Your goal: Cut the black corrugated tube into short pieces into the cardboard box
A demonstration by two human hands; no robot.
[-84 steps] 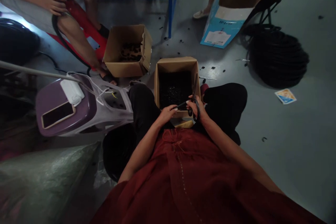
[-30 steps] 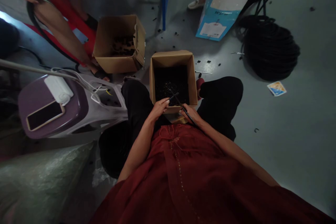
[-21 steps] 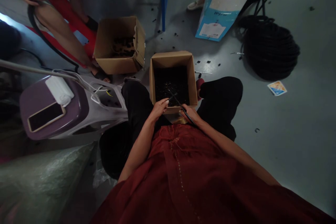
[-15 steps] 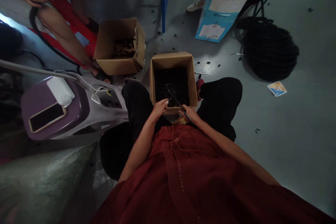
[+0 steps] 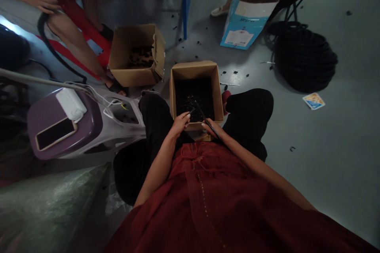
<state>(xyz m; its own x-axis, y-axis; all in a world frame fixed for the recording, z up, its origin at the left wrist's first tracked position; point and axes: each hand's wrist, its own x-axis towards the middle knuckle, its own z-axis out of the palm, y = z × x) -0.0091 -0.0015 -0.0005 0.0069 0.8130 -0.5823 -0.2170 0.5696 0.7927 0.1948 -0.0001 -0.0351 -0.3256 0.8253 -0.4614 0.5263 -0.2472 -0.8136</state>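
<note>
My left hand (image 5: 180,123) and my right hand (image 5: 211,128) rest at the near rim of a cardboard box (image 5: 192,69) that stands between my knees. The box is filled with small black cut pieces (image 5: 192,101). My right hand grips black scissors (image 5: 206,120), seen edge-on, with the blades over the box. My left fingers pinch a short black cable piece (image 5: 191,111) above the pile. A second cardboard box (image 5: 130,39) holds a thinner layer of black pieces and stands further left.
A large coil of black cable (image 5: 304,57) lies on the grey floor at right, among scattered black bits. A co-worker's hand (image 5: 40,0) is at top left by a red stool (image 5: 86,39). A purple-and-white stand (image 5: 89,126) carries a phone (image 5: 55,133).
The scissors have turned from showing their loop handles to edge-on, now pointing into the box. Both hands have drawn slightly apart, and the view has shifted a little.
</note>
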